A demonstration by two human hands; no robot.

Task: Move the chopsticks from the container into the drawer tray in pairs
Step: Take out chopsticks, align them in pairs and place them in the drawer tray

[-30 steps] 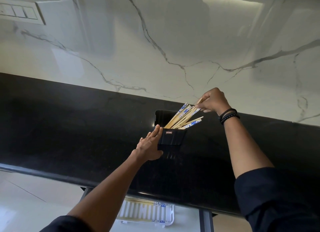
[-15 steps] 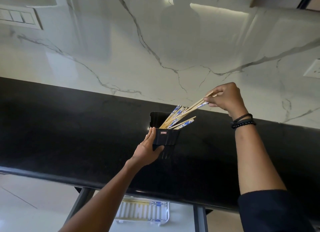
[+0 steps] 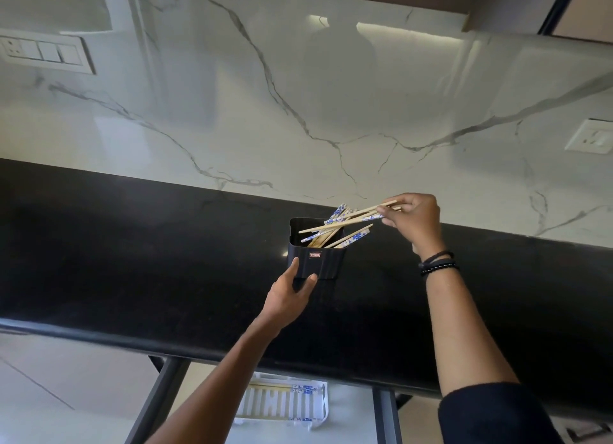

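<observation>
A black ribbed container (image 3: 323, 263) stands on the black countertop (image 3: 132, 261) and holds several wooden chopsticks (image 3: 345, 239) with blue-and-white ends. My left hand (image 3: 290, 296) cups the container's lower left side, thumb and fingers around it. To its right, my right hand (image 3: 413, 219) pinches the ends of a pair of chopsticks (image 3: 345, 221), which lie almost level above the container's mouth. Below the counter edge, a white slotted drawer tray (image 3: 282, 404) holds chopsticks along its far side.
A white marble backsplash (image 3: 298, 112) rises behind the counter, with a switch panel (image 3: 43, 52) at upper left and a socket (image 3: 593, 136) at right. Dark drawer frame rails (image 3: 156, 400) flank the tray. Beaded bracelets sit on my right wrist.
My right hand has drawn the pair of chopsticks up and to the right, out of the bundle, so they now lie nearly level. My left hand stays on the container.
</observation>
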